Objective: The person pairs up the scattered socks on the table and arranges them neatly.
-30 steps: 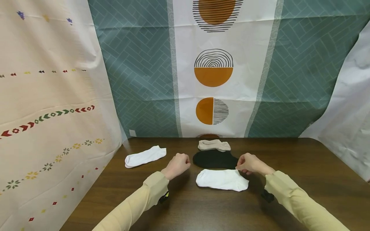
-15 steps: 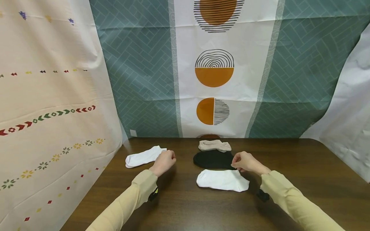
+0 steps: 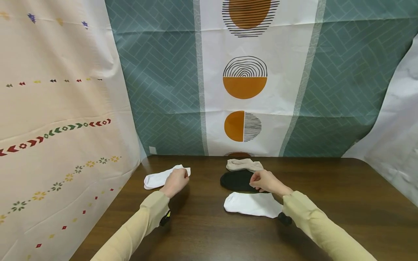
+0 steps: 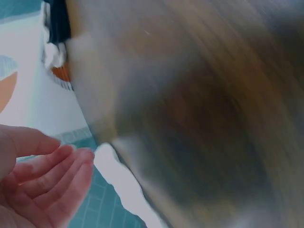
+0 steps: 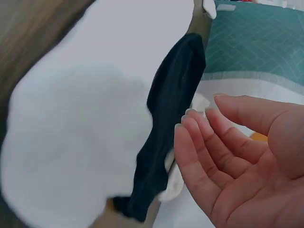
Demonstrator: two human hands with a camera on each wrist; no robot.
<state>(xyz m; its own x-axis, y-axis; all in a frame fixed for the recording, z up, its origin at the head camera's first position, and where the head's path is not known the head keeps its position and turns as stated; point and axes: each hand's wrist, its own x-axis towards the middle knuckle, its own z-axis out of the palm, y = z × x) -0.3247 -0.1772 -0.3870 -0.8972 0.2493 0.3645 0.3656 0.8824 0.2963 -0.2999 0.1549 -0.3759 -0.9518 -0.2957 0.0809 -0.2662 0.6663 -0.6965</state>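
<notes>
In the head view my left hand (image 3: 176, 182) hovers by the right end of a white sock (image 3: 156, 179) at the table's left. The left wrist view shows its fingers loosely bent, with nothing held and the white sock (image 4: 124, 186) beyond the fingertips. My right hand (image 3: 266, 181) is over the right part of a black sock (image 3: 233, 180), hiding that end. Seen from the right wrist, the thumb and fingers stand apart with nothing between them. A second white sock (image 3: 249, 204) lies flat just in front of the black one.
A beige sock (image 3: 242, 165) lies behind the black sock, near the back edge of the brown wooden table (image 3: 202, 232). Patterned cloth (image 3: 163, 90) hangs behind the table, and a cream cloth (image 3: 65, 145) hangs along the left side.
My left hand has moved left, from beside the black sock to the left white sock. The right hand has shifted left over the black sock. The socks stay in place.
</notes>
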